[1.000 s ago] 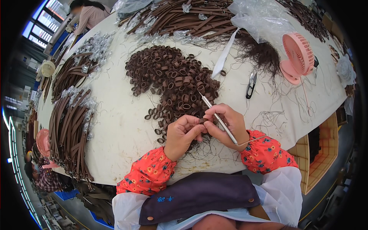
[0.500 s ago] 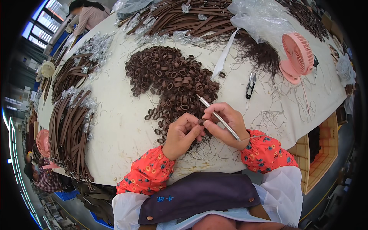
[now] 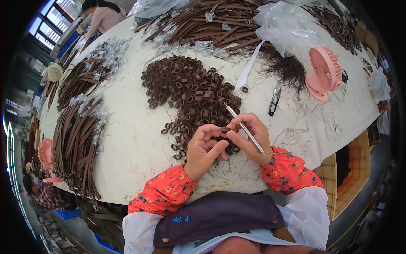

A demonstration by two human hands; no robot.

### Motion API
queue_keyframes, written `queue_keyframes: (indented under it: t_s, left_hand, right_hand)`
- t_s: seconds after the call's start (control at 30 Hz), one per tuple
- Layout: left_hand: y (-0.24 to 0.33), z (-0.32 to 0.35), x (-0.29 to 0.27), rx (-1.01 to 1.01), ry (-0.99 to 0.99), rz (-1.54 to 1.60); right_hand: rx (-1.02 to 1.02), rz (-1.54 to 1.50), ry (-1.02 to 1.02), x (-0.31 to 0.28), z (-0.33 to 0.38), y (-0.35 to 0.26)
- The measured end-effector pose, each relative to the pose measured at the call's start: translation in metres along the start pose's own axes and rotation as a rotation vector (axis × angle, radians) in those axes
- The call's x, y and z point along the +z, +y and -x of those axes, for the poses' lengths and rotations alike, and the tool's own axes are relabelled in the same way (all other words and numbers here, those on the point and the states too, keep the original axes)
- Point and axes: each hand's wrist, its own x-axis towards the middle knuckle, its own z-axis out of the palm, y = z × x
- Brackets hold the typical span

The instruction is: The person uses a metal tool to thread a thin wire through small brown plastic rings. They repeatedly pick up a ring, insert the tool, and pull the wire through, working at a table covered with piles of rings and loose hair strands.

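A small brown leather loop sits between my two hands, above the near end of a heap of similar loops. My right hand pinches the loop between thumb and fingertip. A slim silver pen-shaped tool also lies in that hand, its thin tip pointing away over the heap. My left hand has curled fingers, the index fingertip touching the loop's left side while the thumb stands apart. Whether its other fingers touch anything is hidden.
Brown straps with clear plastic wrap lie along the left, and more straps at the back. On the right are black thread snips, a pink fan and loose threads. A wooden crate stands beside the table; a person sits far left.
My left thumb has moved down away from the loop, opening a gap to the index finger. The loop has risen slightly, and the tool's tip has shifted a little right.
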Motion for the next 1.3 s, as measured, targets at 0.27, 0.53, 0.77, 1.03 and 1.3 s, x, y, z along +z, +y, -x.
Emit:
queue_keyframes:
  t_s: [0.27, 0.53, 0.77, 1.03, 1.3]
  left_hand:
    - [0.001, -0.010, -0.003, -0.073, 0.032, 0.002]
    - [0.003, -0.014, -0.006, -0.111, 0.056, -0.142]
    - [0.001, -0.013, -0.009, 0.001, 0.030, -0.178]
    - [-0.003, -0.014, -0.016, 0.009, 0.053, -0.207]
    - [0.000, -0.013, -0.015, 0.002, 0.048, -0.199]
  right_hand:
    - [0.003, -0.065, -0.037, 0.000, -0.001, 0.000]
    - [0.176, -0.176, -0.045, -0.005, -0.004, -0.003]
    - [0.130, -0.124, -0.039, -0.005, -0.003, -0.003]
    - [-0.065, -0.114, -0.085, -0.020, -0.005, -0.016]
    - [-0.074, -0.073, -0.101, -0.018, -0.006, -0.013]
